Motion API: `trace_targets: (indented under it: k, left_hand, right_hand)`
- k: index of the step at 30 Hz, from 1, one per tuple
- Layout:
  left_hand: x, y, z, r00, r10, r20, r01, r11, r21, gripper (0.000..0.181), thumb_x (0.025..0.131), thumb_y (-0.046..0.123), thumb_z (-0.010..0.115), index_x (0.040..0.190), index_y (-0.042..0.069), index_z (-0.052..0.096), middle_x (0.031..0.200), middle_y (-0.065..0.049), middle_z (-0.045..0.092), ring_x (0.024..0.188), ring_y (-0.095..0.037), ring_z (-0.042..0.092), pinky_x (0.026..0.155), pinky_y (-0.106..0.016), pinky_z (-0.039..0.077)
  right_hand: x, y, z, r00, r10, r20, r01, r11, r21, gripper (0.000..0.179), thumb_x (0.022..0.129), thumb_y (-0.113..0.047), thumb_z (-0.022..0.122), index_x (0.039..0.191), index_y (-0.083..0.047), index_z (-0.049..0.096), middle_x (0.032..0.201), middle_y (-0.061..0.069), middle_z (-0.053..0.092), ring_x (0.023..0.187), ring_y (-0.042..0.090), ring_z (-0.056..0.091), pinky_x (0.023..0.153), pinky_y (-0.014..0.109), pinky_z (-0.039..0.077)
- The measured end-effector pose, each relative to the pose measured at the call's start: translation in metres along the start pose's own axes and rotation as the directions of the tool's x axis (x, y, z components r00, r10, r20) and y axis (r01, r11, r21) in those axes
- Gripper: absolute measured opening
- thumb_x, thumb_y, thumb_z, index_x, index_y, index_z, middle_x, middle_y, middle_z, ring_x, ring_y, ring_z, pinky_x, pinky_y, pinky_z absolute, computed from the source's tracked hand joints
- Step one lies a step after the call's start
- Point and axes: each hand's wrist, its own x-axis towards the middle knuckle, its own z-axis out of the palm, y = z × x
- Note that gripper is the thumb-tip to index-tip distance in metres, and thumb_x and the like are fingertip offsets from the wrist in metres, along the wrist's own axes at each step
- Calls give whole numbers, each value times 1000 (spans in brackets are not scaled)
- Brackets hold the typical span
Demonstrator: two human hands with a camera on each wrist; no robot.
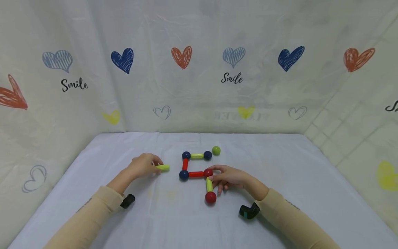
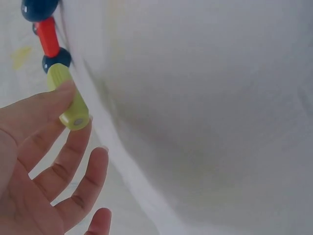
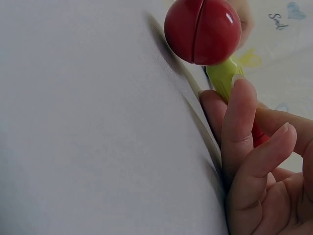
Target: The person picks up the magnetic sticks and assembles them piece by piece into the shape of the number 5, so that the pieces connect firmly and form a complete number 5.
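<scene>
A chain of magnetic-looking building rods and balls lies on the white cloth. It runs from a dark blue ball (image 1: 207, 155) along a yellow-green rod (image 1: 197, 156), a second blue ball (image 1: 186, 155), a red rod (image 1: 185, 164), a third blue ball (image 1: 184, 175) and another red rod (image 1: 196, 174) to a red ball (image 1: 207, 172). My right hand (image 1: 230, 176) pinches this red ball between thumb and index finger. From there a yellow-green rod (image 1: 209, 185) leads to a nearer red ball (image 3: 202, 32). Left of the chain, my left hand (image 1: 144, 165) pinches a loose yellow-green rod (image 2: 74, 115).
A green ball (image 1: 216, 150) lies just beyond the chain's far right end. Black devices (image 1: 249, 211) show at both wrists. Behind the cloth-covered table (image 1: 168, 221) rises a pale backdrop (image 1: 199, 93) printed with hearts and "Smile".
</scene>
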Motion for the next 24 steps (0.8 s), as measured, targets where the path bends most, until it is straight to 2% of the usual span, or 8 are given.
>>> trace_targets:
  k: [7, 14, 24]
  left_hand:
    - [-8, 16, -3, 999, 32, 9, -33, 999, 24, 20, 89, 15, 80, 109, 15, 78, 101, 2, 71, 92, -20, 62, 83, -52, 40]
    - [-19, 30, 5, 999, 38, 7, -39, 999, 32, 20, 88, 16, 81, 108, 19, 79, 95, 7, 68, 88, -15, 60, 78, -45, 39]
    - [-31, 55, 15, 996, 70, 52, -70, 998, 6, 22, 87, 16, 83, 108, 21, 79, 93, 9, 67, 91, -16, 59, 77, -42, 45]
  right_hand:
    - [0, -2, -2, 1000, -4, -8, 4, 1000, -18, 57, 103, -21, 63, 152, -4, 38, 89, 9, 72, 58, 13, 64, 54, 17, 41]
    - [1, 3, -1, 1000, 0, -8, 0, 1000, -18, 60, 103, -19, 63, 154, -4, 36, 90, 10, 72, 58, 13, 65, 53, 17, 43]
    - [1, 2, -1, 1000, -10, -4, 9, 1000, -12, 59, 103, -20, 63, 154, -4, 37, 90, 10, 72, 57, 13, 65, 53, 17, 43]
